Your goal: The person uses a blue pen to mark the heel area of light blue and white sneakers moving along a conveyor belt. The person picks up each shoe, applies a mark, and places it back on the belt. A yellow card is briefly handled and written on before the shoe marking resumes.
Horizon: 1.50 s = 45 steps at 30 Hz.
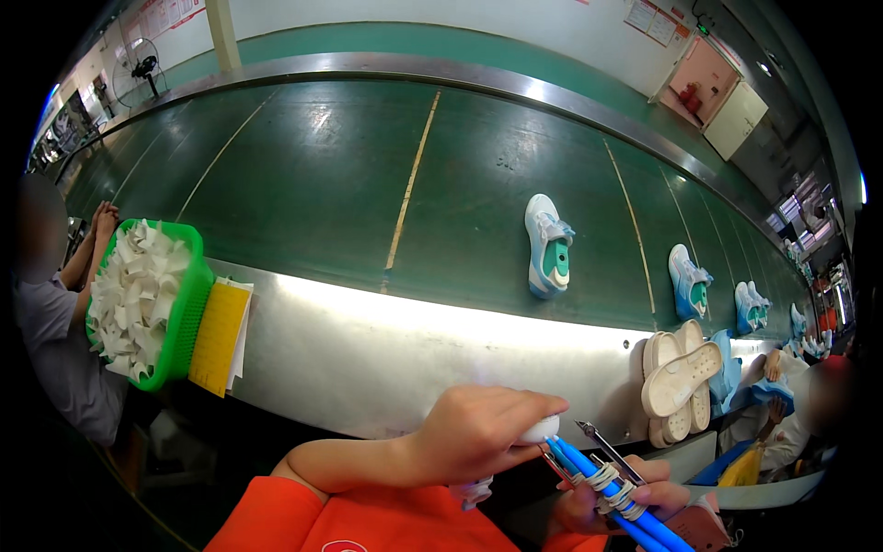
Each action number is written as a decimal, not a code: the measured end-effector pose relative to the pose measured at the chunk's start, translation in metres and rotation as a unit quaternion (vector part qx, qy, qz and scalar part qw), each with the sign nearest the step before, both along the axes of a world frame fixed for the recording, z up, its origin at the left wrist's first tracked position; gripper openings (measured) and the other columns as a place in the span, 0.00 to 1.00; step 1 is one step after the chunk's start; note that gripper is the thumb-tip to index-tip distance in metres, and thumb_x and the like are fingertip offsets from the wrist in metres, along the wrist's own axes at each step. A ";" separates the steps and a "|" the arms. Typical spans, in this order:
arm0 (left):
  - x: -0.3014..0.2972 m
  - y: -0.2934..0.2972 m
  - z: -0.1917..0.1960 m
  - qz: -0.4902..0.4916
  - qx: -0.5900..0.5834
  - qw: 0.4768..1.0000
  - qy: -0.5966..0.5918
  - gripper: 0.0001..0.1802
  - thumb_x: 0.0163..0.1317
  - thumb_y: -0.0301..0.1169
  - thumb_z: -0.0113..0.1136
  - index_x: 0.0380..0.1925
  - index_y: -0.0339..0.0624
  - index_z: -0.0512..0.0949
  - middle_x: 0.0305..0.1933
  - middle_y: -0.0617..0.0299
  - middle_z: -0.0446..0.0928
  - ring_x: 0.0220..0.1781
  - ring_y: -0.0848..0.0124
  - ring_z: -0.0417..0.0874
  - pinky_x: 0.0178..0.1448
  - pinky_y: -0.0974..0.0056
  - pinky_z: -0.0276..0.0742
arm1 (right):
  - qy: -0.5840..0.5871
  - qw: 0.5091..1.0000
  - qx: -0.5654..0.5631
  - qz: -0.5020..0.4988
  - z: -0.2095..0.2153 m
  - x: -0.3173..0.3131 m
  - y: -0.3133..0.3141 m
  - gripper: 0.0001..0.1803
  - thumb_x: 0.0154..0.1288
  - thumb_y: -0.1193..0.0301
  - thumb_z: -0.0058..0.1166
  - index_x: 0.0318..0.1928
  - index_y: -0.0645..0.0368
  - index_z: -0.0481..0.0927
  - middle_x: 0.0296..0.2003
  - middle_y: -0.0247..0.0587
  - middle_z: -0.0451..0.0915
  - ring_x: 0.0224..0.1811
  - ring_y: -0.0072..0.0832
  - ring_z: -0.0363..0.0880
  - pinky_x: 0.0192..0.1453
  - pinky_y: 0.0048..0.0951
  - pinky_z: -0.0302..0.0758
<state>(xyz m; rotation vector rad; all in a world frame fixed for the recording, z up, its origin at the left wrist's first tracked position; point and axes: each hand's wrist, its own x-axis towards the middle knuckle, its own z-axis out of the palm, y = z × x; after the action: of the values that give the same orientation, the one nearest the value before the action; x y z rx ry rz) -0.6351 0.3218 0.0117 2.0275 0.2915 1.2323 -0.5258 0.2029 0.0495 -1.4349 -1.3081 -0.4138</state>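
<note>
My left hand is closed around a small white rounded object, mostly hidden by the fingers, so I cannot tell its kind. Below that hand a pale translucent piece shows against the orange shirt. My right hand grips a bundle of blue pens, wound together with pale rubber bands. A silver pen-like tool with a fine point is in the same bundle. The pens' upper ends come close to the white object; whether they touch it I cannot tell.
A green conveyor belt runs behind a metal ledge. White-and-blue shoes stand on the belt. Cream soles are stacked right. A green basket of white pieces and a yellow booklet are left. People sit on both sides.
</note>
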 end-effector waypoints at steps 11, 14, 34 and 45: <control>0.005 0.003 -0.003 0.037 -0.014 0.999 -0.002 0.20 0.41 0.31 0.71 0.37 0.42 0.79 0.33 0.58 0.80 0.30 0.64 0.82 0.34 0.67 0.78 | -0.016 0.974 0.133 -0.181 -0.009 0.013 0.000 0.27 0.47 0.58 0.62 0.36 0.58 0.60 0.23 0.36 0.63 0.13 0.20 0.64 0.14 0.15 0.61; 0.006 0.030 -0.003 0.050 -0.061 0.997 0.006 0.20 0.40 0.32 0.72 0.36 0.41 0.78 0.33 0.57 0.80 0.32 0.63 0.82 0.38 0.68 0.78 | 0.126 0.981 0.144 -0.029 -0.007 0.019 0.003 0.25 0.48 0.61 0.60 0.39 0.58 0.60 0.28 0.36 0.60 0.16 0.17 0.63 0.11 0.14 0.64; -0.044 -0.026 -0.144 0.030 0.171 0.985 0.014 0.46 0.44 0.44 0.68 0.62 0.50 0.55 0.64 0.53 0.56 0.66 0.58 0.58 0.71 0.51 0.44 | 0.524 0.844 -0.081 0.085 -0.087 0.042 -0.011 0.17 0.65 0.52 0.39 0.33 0.52 0.63 0.24 0.28 0.62 0.15 0.13 0.65 0.10 0.13 0.57; -0.048 -0.022 -0.129 -0.015 0.300 0.954 0.020 0.23 0.53 0.33 0.61 0.51 0.53 0.70 0.57 0.62 0.70 0.59 0.66 0.71 0.66 0.54 0.59 | 0.488 0.863 -0.067 0.116 -0.068 0.033 -0.010 0.19 0.63 0.52 0.42 0.33 0.57 0.64 0.24 0.33 0.64 0.17 0.18 0.66 0.16 0.16 0.63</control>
<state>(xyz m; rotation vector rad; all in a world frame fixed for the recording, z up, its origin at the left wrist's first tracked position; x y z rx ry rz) -0.6832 0.3000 -0.1172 2.5569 -0.1177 1.3748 -0.4929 0.1928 -0.0189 -1.2824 -0.6437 0.5422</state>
